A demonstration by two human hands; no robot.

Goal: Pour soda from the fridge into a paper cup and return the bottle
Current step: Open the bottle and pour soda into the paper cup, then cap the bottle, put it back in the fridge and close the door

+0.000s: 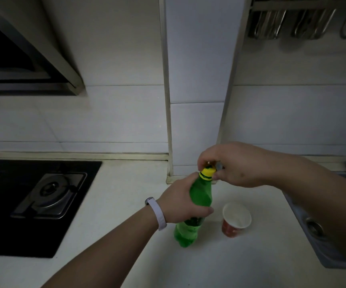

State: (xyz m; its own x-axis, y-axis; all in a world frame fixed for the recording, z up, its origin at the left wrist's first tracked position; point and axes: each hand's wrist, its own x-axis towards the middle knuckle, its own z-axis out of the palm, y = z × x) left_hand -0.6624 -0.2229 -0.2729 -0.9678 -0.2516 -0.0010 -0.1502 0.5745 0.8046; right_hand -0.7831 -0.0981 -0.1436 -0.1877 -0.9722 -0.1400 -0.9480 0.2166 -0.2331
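Left hand grips green bottle mid-body, frame centre-bottom; right hand pinches yellow cap on top. Paper cup just right on worktop.

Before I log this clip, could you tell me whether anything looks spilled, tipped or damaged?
Nothing stands out: the green bottle is held over the counter, the paper cup stands upright beside it, no spill visible.

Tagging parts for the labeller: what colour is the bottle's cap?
Yellow; the cap tops the green bottle, clearest in the head view.
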